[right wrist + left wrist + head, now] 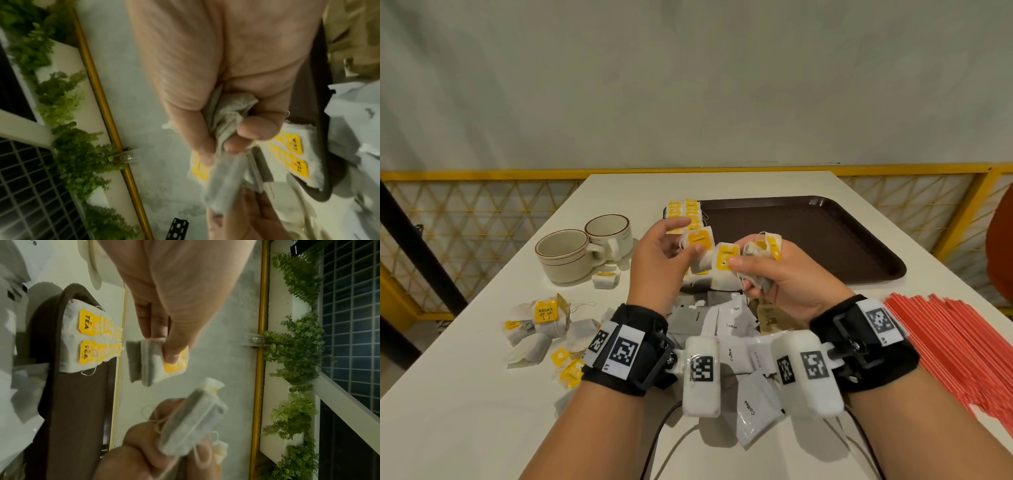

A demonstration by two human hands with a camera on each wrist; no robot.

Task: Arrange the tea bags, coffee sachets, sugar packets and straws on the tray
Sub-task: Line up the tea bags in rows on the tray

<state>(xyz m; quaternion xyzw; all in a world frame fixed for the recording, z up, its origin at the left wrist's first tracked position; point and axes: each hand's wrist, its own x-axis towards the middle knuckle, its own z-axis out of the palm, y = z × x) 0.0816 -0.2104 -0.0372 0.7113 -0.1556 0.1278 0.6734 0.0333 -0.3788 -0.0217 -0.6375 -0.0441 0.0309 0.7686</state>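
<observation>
White table: both hands' fingers pinch tea bags, tags "TEA", perhaps "CONNECT"; sachets read "Coffee".

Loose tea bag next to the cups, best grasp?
Pinch the tea bag across its short sides, coming straight down from above. It lies flat on the table, apart from the cups, whose walls likely block a low approach from the far side.

Pale grey wall at twelve o'clock, yellow lattice railing (nine to three), white table below
</observation>
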